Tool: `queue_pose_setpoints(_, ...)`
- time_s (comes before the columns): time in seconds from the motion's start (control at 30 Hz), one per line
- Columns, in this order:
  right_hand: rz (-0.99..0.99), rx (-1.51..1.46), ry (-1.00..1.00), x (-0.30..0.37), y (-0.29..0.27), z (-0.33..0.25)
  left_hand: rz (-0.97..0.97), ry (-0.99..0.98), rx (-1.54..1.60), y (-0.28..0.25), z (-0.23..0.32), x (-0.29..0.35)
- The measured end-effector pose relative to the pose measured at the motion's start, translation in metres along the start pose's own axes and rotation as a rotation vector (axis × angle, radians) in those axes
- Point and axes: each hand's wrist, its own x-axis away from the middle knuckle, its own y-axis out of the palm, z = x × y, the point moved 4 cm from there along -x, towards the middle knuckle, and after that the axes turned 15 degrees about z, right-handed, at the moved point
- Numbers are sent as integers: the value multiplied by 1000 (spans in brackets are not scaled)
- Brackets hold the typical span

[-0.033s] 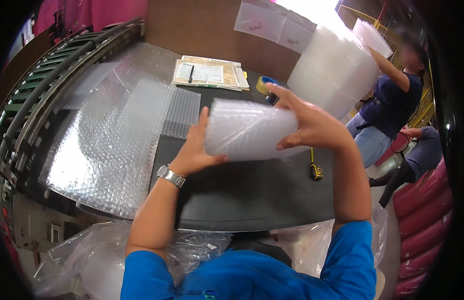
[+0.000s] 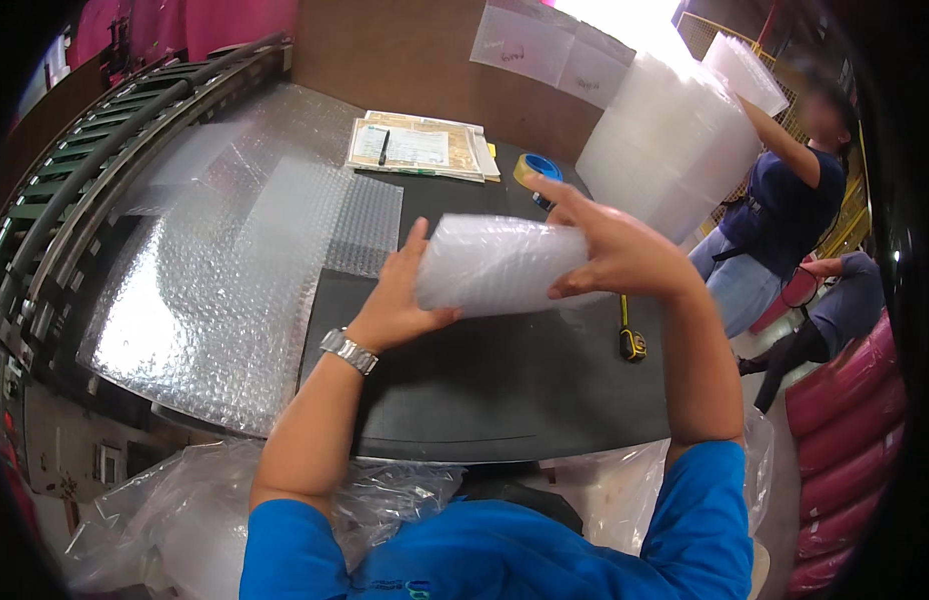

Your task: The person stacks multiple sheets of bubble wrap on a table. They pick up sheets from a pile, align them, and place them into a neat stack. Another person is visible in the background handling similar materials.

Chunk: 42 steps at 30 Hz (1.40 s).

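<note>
Between my two hands is a stack of clear bubble wrap pieces point(image 2: 500, 265), held over the dark tabletop point(image 2: 465, 400). My left hand point(image 2: 405, 285) grips its left end, thumb along the lower edge and fingers up the side. At the other end my right hand point(image 2: 610, 245) closes around the stack, its thumb in front and its index finger raised. To the left lies a wide sheet of bubble wrap point(image 2: 185, 330), with smaller bubble wrap pieces point(image 2: 370, 222) on its right edge.
Behind my hands are papers with a pen point(image 2: 415, 145) and a tape roll point(image 2: 537, 168). A yellow tape measure point(image 2: 633, 345) lies to the right. A big bubble wrap roll point(image 2: 665, 140) stands at the back right. Two people are beyond it; a roller conveyor point(image 2: 95, 150) runs at left.
The bubble wrap stack has tilted, its upper edge coming down a little, with both hands still on it. My left hand has shifted slightly right.
</note>
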Motion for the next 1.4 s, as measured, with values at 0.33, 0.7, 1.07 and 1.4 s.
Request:
queue_pose_setpoints(0.33,134,280,-184,-8,-5,-20,96,-147,326,-6,7,2)
queue_pose_setpoints(0.7,147,389,-158,1,2,-33,-14,-309,365,22,4,7)
queue_pose_setpoints(1.07,975,-785,228,53,26,130,78,-253,268,13,-6,0)
queue_pose_setpoints(1.4,947,-1269,429,50,125,143,125,-288,209,7,-21,4)
